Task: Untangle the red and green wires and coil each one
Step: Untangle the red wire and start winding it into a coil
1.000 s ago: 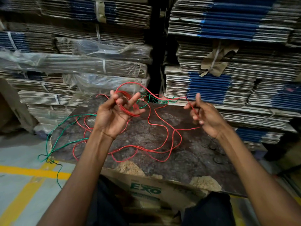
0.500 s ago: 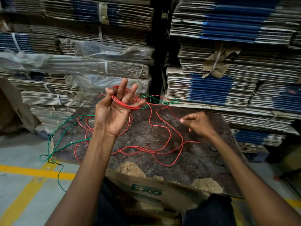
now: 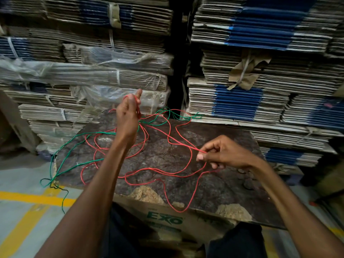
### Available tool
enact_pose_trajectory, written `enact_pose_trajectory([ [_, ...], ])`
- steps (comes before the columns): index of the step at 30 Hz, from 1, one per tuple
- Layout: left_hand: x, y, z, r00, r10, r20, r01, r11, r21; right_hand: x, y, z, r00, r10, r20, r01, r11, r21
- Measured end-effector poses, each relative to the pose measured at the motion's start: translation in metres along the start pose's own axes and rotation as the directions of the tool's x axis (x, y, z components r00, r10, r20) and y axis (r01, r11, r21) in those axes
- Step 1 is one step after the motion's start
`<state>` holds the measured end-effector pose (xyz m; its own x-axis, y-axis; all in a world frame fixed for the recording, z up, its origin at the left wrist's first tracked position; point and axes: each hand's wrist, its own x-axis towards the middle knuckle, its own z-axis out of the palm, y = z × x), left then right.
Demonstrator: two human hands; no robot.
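Note:
A long red wire (image 3: 168,172) lies in loose loops over a dark worn board (image 3: 158,157). A green wire (image 3: 74,144) runs along the board's left side, hangs off its left corner and reappears tangled with red at the far edge (image 3: 167,114). My left hand (image 3: 128,118) is raised above the board's far left, its back toward me, with several turns of red wire held around its fingers. My right hand (image 3: 223,153) is lower, over the board's right half, pinching a taut stretch of red wire between thumb and fingers.
The board rests on a cardboard box printed EXO (image 3: 165,218), with crumbling patches at its near edge. Tall stacks of flattened cartons (image 3: 260,71) stand close behind, some wrapped in plastic (image 3: 83,71). A grey floor with yellow lines (image 3: 28,200) lies to the left.
My left hand has turned its back toward me and risen, keeping the red coil. My right hand dropped from head height to the board's right side and pinched a new stretch of red wire.

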<state>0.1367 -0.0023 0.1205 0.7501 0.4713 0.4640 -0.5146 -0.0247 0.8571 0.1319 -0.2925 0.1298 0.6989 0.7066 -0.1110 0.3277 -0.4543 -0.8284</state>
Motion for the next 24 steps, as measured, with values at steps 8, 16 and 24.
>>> enact_pose_trajectory([
  [8, -0.016, -0.021, -0.002, 0.904, 0.062, 0.423, -0.328, 0.733, 0.596, -0.020, -0.034, -0.030, 0.941, -0.268, -0.204, 0.278, 0.960, 0.021],
  [16, -0.041, -0.004, 0.000, 0.808, -0.097, 0.581, -0.304, 0.775, 0.553, 0.002, -0.042, -0.050, 0.780, -0.360, -0.512, 0.325, 0.932, -0.159],
  [24, -0.068, 0.024, -0.008, 0.697, -0.328, 0.638, 0.262, 0.944, 0.199, 0.041, -0.024, -0.063, 0.692, -0.358, -0.627, 0.243, 0.933, -0.265],
])
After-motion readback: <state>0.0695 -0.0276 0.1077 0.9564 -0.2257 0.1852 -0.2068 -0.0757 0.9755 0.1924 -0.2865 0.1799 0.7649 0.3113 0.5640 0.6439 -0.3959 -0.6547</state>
